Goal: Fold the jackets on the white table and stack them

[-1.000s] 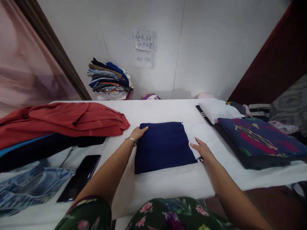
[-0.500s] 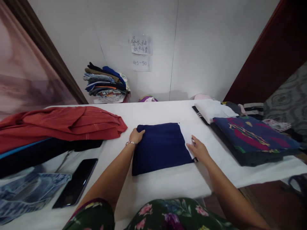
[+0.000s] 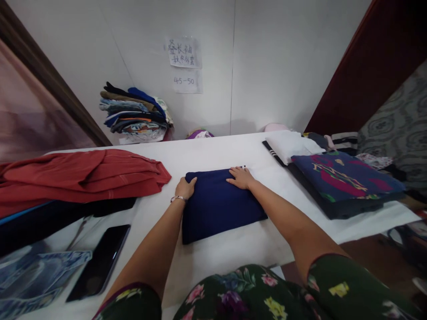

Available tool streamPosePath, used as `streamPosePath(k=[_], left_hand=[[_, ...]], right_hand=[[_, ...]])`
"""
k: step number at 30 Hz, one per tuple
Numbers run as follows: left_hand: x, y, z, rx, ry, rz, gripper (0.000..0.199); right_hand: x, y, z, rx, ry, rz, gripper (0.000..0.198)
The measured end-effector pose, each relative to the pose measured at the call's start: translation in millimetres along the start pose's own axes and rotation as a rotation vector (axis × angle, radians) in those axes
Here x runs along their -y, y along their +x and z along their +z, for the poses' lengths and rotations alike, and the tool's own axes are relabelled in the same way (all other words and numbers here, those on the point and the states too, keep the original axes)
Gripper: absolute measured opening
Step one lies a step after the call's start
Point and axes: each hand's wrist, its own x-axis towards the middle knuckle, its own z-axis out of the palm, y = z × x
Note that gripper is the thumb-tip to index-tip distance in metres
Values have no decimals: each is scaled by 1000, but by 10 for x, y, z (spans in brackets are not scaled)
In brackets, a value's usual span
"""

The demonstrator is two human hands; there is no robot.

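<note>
Spreading from side to side, the white surface (image 3: 216, 153) bore the red garment (image 3: 83, 175), whose end lay just beside the left hand (image 3: 185, 188). The navy cloth (image 3: 216, 202) could have skewed as a whole, I judged, if the two hands had pushed unevenly across it. Its upper layer could have bunched had the right hand (image 3: 243, 178) dragged rather than pressed, and its left edge could have rolled under a heavy thumb. The left forearm, passing near the phone (image 3: 100, 260), could have nudged it with a careless swing. The cloth lay folded and flat on the surface, beneath the right hand, which rested near its far right corner with fingers spread wide. It extended rightward from the left hand, whose thumb lay over the far left corner; whether the fingers there gripped it, I could not tell.
</note>
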Motion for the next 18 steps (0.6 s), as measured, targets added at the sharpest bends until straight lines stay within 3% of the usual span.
streamPosePath(k=[5,10,18], left_hand=[[-24,-24,-14,18,43,5,56],[-47,-59,-49,28,38,14,58],[26,-239,-135,24,-12,16,62]], right_hand=[[-103,-37,39,-79,81,15,59],[-303,-164,36,-171,281,222,63],[-424,-685,154,-205,576,323,70]])
